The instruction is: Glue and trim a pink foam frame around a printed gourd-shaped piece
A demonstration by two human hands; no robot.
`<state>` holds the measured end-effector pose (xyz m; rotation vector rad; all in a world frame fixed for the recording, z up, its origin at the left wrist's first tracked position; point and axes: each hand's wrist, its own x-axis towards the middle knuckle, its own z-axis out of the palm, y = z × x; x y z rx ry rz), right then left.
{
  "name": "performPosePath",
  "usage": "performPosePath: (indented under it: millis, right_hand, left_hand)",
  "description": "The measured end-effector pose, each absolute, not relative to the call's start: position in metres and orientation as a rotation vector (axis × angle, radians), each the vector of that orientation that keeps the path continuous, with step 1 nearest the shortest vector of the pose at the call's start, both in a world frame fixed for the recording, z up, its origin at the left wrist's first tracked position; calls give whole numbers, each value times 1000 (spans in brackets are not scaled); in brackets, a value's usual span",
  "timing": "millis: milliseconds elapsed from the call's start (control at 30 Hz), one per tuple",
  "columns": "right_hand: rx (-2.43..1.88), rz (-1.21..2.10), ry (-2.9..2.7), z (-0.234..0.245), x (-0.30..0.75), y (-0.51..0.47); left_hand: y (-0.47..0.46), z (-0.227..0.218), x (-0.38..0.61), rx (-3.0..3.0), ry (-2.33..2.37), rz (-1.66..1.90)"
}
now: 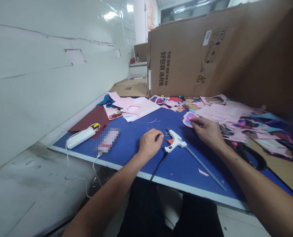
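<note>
My right hand [207,132] has its thumb and fingertips closed at a pink-edged cutout [188,118] with a blue and purple picture on it. The fingers cover part of that piece. My left hand [150,142] rests on the blue table with its fingers curled; what they hold, if anything, is hidden. Just right of it lies a white glue gun [175,141] with an orange trigger, touched by neither hand. A long translucent glue stick [205,168] sticks out of its back, and its black cord [159,167] runs over the table's front edge.
Pink sheets and scraps [220,113] pile up at the back right, beside black-handled scissors [253,156]. A large cardboard box [186,62] stands behind. At left lie a white power strip [81,136], a blurred-out phone-like object [108,141] and a maroon sheet [90,120].
</note>
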<state>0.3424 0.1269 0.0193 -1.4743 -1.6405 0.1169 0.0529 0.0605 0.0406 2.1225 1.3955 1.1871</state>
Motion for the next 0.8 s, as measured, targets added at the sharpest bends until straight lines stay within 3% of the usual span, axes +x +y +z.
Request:
performPosePath:
  millis: [800]
  right_hand:
    - [-1478, 96, -1700, 21, 342, 126]
  left_hand:
    - [45, 33, 52, 2144, 1402, 1133]
